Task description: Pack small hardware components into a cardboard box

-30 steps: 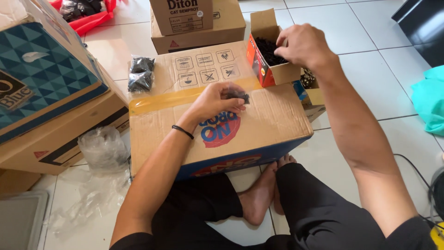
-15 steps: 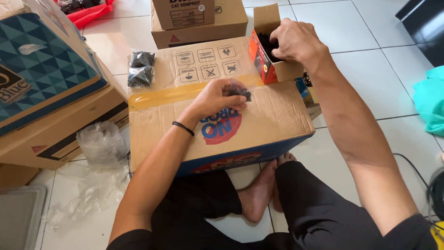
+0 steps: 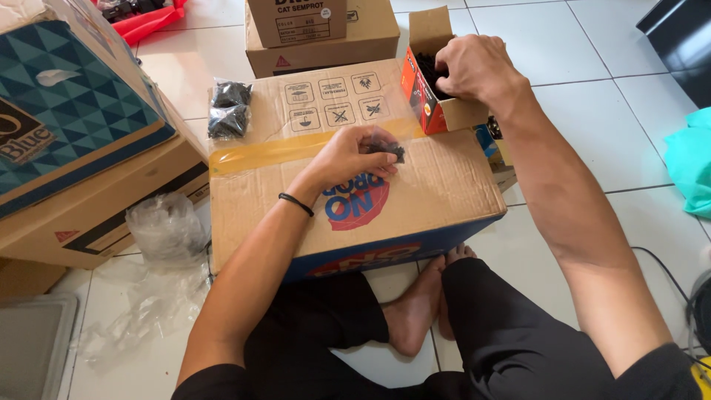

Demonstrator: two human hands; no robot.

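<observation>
Small black parts (image 3: 388,150) sat pinched in the left hand (image 3: 354,154), fingers curled shut on them above the big taped cardboard carton (image 3: 415,185). Far right, the right hand (image 3: 474,68) dipped its bent fingers into the small open orange box (image 3: 429,81); what it gripped stayed hidden. That box lay up and right of the left hand.

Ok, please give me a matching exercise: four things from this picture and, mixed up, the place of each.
Things:
1. left hand
2. right hand
3. clear bag of black parts
4. crumpled plastic wrap

Places:
a. on the floor, left of the big carton
b. reaching into the small open box
c. on the carton's far left corner
d. over the carton top, holding a small black part

Pairs: 1-d, 2-b, 3-c, 4-a
</observation>
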